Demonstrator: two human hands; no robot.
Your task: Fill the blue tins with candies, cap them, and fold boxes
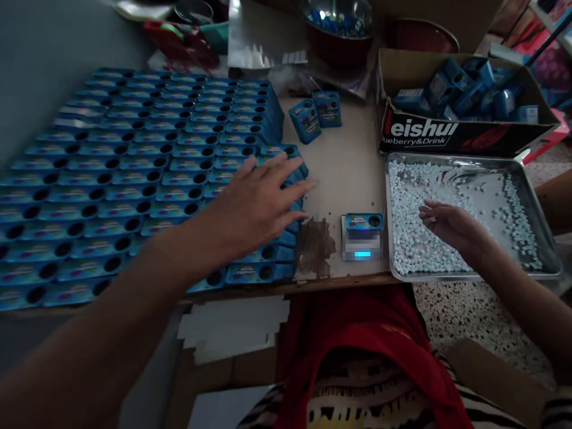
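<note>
My left hand, fingers spread, reaches over the right edge of the rows of small blue boxes and holds nothing that I can see. The boxes stand close together, each with a dark round hole on top. My right hand is over the metal tray, its fingers drawn together; whether anything is between them I cannot make out. Small pale round candies cover the tray's left side. Between my hands, a single blue box sits on a small digital scale with a lit display.
Two blue boxes are at the table's back, one tilted. Behind the tray stands a black-printed carton full of blue boxes. A bowl with blue pieces is at the rear. Another person's arm shows at right.
</note>
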